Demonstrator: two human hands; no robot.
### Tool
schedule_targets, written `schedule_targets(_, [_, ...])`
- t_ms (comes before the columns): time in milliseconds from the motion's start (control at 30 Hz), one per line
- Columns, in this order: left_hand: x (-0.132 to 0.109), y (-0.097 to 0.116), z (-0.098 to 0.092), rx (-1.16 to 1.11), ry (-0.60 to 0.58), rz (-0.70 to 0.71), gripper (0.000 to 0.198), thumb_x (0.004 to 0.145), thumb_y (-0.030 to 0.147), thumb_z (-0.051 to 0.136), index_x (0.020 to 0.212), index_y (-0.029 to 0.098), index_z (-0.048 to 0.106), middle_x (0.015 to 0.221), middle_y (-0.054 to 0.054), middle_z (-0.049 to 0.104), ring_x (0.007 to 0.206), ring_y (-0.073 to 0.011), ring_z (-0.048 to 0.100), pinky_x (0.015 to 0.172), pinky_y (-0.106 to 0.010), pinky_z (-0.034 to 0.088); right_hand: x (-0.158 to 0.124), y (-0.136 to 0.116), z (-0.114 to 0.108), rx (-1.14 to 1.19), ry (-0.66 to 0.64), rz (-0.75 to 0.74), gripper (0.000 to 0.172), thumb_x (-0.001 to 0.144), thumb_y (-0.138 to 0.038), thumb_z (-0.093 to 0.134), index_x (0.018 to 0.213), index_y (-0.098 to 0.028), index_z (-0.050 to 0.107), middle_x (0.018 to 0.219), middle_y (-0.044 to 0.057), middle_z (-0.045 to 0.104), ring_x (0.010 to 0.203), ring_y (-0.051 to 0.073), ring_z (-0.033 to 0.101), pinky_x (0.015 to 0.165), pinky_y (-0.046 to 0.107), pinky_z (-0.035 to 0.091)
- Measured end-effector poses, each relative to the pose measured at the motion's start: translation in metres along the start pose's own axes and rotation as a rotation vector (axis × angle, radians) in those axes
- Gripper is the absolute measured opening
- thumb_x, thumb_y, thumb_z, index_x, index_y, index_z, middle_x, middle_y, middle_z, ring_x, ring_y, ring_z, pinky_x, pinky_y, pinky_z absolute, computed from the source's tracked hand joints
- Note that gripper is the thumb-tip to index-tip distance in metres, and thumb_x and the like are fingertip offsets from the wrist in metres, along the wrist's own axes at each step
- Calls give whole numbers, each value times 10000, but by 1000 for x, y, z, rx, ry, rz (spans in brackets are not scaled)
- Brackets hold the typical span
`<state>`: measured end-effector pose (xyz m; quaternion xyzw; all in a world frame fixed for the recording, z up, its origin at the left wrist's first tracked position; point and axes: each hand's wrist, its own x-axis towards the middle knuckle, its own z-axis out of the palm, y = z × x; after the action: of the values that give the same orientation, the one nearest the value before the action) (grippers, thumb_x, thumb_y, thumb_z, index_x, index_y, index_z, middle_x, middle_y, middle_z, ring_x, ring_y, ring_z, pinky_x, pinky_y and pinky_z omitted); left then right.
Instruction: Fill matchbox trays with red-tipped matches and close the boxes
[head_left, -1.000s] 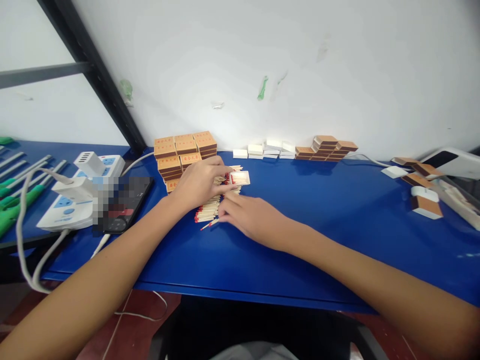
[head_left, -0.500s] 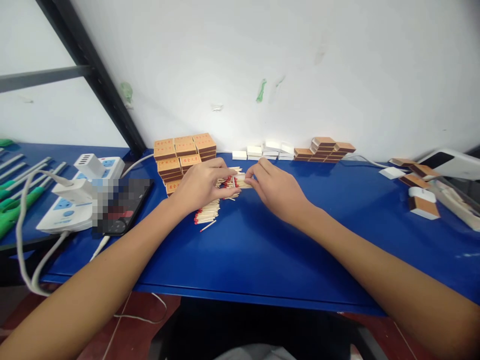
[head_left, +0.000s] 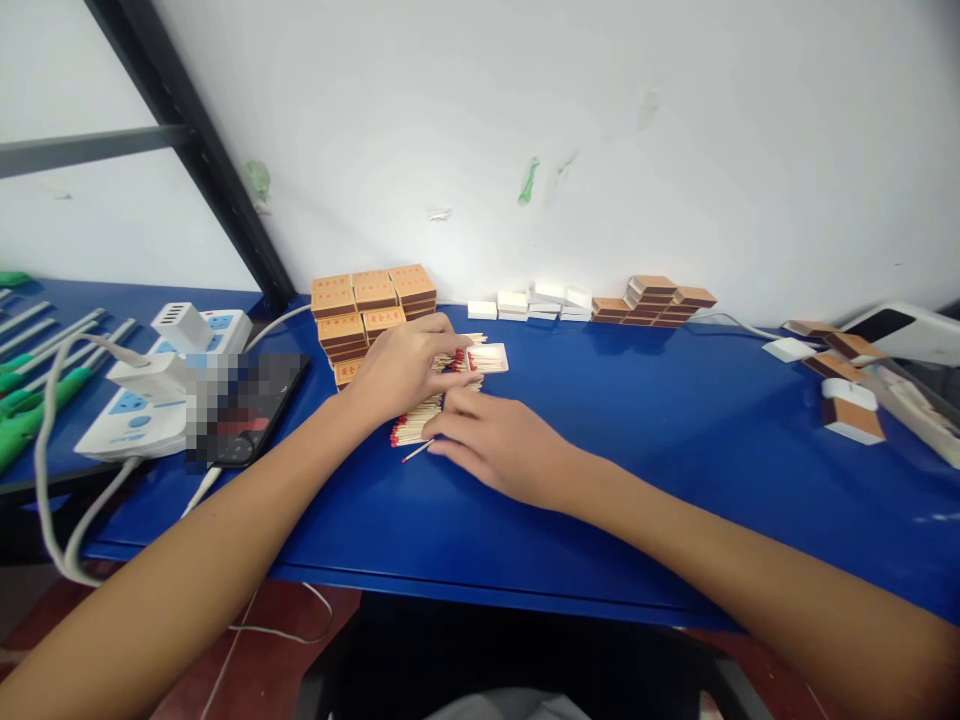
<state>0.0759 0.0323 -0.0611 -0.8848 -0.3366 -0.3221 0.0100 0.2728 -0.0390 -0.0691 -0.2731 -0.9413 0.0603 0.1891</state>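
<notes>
Near the matchbox stacks, my left hand [head_left: 409, 365] holds a small white matchbox tray [head_left: 504, 358] by its left end, between thumb and forefinger. Red-headed matches [head_left: 480, 360] lie inside the tray. Loose matches [head_left: 411, 428] are heaped beneath and in front of my left hand, which partly hides them. Lower down, my right hand [head_left: 499, 445] is closed in a pinch at the heap's front edge. Its thumb and fingertip meet around the end of a single match [head_left: 415, 453] on the blue table [head_left: 585, 540].
Stacked orange matchboxes [head_left: 337, 325] stand behind my left hand. White trays [head_left: 551, 300] and brown-sided boxes [head_left: 652, 300] line the wall. At left are a phone [head_left: 277, 400], a power strip [head_left: 120, 430] with cables and green-handled tools [head_left: 45, 400]. More boxes [head_left: 851, 420] lie at right.
My right hand has left the tray's right end and moved down and left to the single match. The tray's matches now show. My left hand stays at the tray.
</notes>
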Motion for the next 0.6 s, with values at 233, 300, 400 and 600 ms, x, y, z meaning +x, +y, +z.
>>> schedule_targets(233, [1, 2, -1, 2, -13, -7, 372, 934, 522, 708, 1109, 204, 788, 930, -63, 689, 777, -174, 628, 709, -295, 475, 2, -3, 17, -43, -36, -8, 264, 1088, -313, 482, 1111, -189, 714, 999, 54, 601, 799, 155, 549, 697, 287, 413])
schedule_targets(300, [1, 2, -1, 5, -18, -11, 359, 925, 498, 727, 1124, 205, 785, 939, -61, 691, 776, -173, 630, 714, -298, 479, 2, -2, 18, -64, -17, -5, 245, 1081, -316, 501, 1127, -190, 706, 1006, 56, 606, 801, 158, 549, 693, 289, 413])
schedule_targets(400, [0, 1, 0, 9, -21, -15, 349, 919, 491, 737, 1122, 212, 785, 941, -54, 690, 765, -170, 627, 717, -301, 482, 2, -2, 19, -90, 1, -4, 233, 1076, -315, 512, 1145, -194, 699, 1006, 57, 611, 803, 162, 553, 694, 289, 417])
schedule_targets(600, [0, -1, 1, 14, -7, 6, 368, 928, 505, 722, 1122, 199, 785, 927, -54, 685, 781, -173, 637, 719, -300, 480, 4, -4, 21, -84, -14, -8, 278, 1096, -297, 459, 1081, -181, 711, 1009, 64, 627, 848, 168, 583, 710, 295, 432])
